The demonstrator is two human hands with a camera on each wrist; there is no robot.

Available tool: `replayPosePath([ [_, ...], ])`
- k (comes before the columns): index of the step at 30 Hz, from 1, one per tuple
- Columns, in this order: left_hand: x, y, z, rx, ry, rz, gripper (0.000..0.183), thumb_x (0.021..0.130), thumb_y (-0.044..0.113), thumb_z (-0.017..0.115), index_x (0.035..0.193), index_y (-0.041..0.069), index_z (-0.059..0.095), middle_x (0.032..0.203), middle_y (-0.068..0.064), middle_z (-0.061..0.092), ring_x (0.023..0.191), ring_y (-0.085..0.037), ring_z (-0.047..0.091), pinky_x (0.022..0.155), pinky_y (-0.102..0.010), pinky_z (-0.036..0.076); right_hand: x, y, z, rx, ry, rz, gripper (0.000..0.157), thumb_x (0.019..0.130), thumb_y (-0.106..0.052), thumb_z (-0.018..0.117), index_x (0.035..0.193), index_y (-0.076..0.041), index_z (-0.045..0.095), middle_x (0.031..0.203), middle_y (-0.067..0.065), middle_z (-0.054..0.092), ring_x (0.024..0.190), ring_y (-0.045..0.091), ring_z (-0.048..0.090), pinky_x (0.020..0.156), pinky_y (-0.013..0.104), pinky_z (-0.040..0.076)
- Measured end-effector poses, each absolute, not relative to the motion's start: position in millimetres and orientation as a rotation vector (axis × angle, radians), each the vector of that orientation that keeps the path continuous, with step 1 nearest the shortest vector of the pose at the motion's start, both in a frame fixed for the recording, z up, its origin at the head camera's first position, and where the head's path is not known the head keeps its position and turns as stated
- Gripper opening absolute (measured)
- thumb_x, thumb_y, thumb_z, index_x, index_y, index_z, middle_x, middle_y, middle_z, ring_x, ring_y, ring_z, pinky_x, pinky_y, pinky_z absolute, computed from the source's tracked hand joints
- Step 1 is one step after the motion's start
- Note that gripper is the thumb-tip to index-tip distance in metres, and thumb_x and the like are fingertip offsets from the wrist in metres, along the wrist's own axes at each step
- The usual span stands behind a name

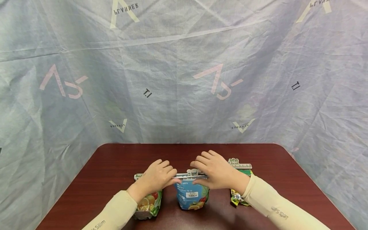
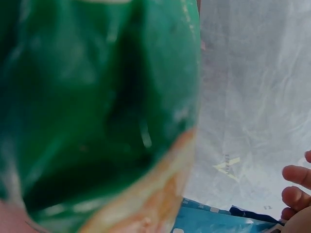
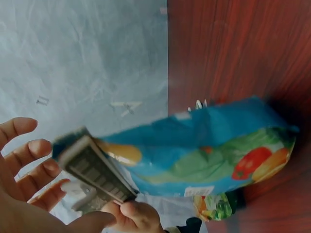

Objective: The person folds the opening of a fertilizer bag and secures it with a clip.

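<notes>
A blue snack bag (image 1: 192, 193) printed with fruit and vegetables stands upright at the table's middle. Across its top lies a long flat clip (image 3: 99, 170) with a piano-key pattern. My left hand (image 1: 159, 175) pinches one end of the clip and bag top between thumb and fingers. Around the clip's handle my right hand (image 3: 24, 179) is spread, its fingers apart from the clip. A green bag (image 2: 107, 97) with orange slices fills much of the left wrist view and stands below my left forearm.
A green and yellow bag (image 1: 235, 196) with a piano-key clip (image 1: 241, 165) on top stands behind my right wrist. Another such clip (image 1: 138, 176) shows above the green bag. The dark red table (image 1: 115, 156) ends at a grey printed cloth (image 1: 178, 111).
</notes>
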State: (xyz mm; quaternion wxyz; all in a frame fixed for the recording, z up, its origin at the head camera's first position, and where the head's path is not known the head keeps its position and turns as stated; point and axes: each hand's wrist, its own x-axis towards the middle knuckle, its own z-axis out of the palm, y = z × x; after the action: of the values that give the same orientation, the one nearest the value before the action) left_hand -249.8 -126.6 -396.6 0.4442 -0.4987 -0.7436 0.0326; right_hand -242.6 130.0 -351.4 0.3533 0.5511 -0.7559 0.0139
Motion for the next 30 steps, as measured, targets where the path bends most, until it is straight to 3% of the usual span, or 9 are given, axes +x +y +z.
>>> replayPosePath([
  [10, -247, -127, -396, -1.245, -1.861, 0.068, 0.039, 0.090, 0.051, 0.045, 0.073, 0.017, 0.051, 0.061, 0.007, 0.050, 0.059, -0.011, 0.042, 0.054, -0.027, 0.030, -245, 158, -361, 1.370, -2.035, 0.040, 0.049, 0.074, -0.052, 0.069, 0.102, -0.013, 0.060, 0.087, -0.005, 0.056, 0.073, 0.013, 0.044, 0.063, 0.028, 0.032],
  [30, -248, -129, -396, -1.235, -1.868, 0.068, 0.040, 0.089, 0.052, 0.045, 0.071, 0.016, 0.048, 0.059, 0.008, 0.047, 0.058, -0.011, 0.039, 0.053, -0.026, 0.026, -252, 181, -382, 1.424, -2.011, 0.045, 0.021, 0.086, -0.041, 0.060, 0.091, -0.020, 0.063, 0.078, -0.011, 0.053, 0.070, 0.011, 0.042, 0.064, 0.028, 0.032],
])
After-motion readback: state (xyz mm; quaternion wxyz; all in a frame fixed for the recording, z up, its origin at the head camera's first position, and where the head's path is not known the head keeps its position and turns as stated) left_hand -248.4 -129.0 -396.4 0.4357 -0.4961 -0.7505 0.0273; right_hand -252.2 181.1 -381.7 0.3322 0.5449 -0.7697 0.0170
